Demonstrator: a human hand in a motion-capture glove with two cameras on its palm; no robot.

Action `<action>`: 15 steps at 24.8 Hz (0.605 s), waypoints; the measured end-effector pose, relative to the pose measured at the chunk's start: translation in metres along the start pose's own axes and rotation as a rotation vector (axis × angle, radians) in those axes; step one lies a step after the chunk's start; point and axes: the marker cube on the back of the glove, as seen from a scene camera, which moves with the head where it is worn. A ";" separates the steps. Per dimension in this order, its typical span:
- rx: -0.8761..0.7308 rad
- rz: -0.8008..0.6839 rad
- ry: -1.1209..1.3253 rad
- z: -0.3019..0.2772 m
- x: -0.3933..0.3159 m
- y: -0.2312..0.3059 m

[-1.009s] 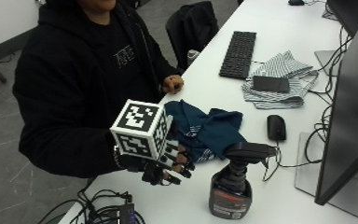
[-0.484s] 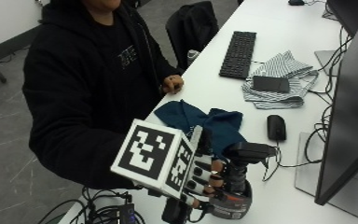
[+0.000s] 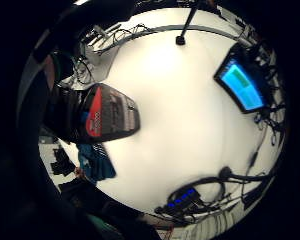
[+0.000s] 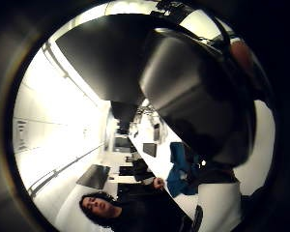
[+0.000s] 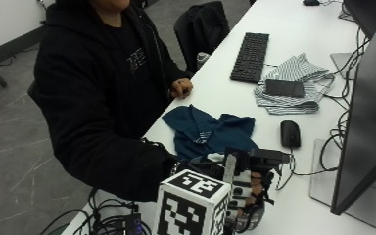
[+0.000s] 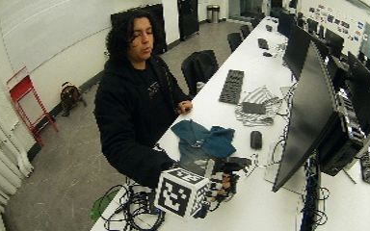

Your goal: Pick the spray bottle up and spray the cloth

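The person stood at the long edge of the white surface [image 5: 240,105]. The gloved right hand [image 5: 243,196] was at the near end of that surface, its fingers curled round the spray bottle [image 5: 256,213], so the grip was grasping the bottle just under its black trigger head [image 5: 266,157]. In the outside view only the bottle's dark lower body showed below the fingers, and whether its base touched the surface could not be told. The little-finger palm view showed the bottle's red-and-black label [image 3: 97,117] close against the palm, with bare white surface spreading beyond it.

The blue cloth [image 5: 207,129] lay crumpled just behind the bottle, its near side reaching toward the surface's front edge. The bare left hand [image 5: 181,88] rested at that edge, apart from the cloth on its far side.

A black mouse [image 5: 290,133] lay just beside the cloth, toward the monitor [image 5: 364,112], with cables running past it. The monitor stood near the bottle on one side. Farther along lay a striped cloth [image 5: 292,83] with a dark phone-like slab [image 5: 284,88] on it, and a black keyboard [image 5: 250,56] beside that. Open white surface lay between the cloth and the keyboard.
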 end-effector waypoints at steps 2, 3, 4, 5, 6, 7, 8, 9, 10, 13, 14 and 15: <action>0.063 -0.005 -0.076 0.010 -0.003 -0.011; 0.077 -0.002 -0.107 0.013 -0.003 -0.011; 0.083 0.004 -0.137 0.015 -0.002 -0.008; 0.089 0.013 -0.168 0.017 -0.001 -0.005; 0.103 0.024 -0.201 0.020 -0.001 -0.004; 0.126 0.038 -0.234 0.023 0.000 -0.003; 0.156 0.053 -0.264 0.026 0.000 -0.004; 0.189 0.070 -0.289 0.029 0.001 -0.005; 0.222 0.087 -0.305 0.032 0.001 -0.006; 0.315 0.118 -0.305 0.037 0.003 -0.008; 0.344 0.120 -0.295 0.038 0.003 -0.009; 0.373 0.120 -0.285 0.038 0.003 -0.010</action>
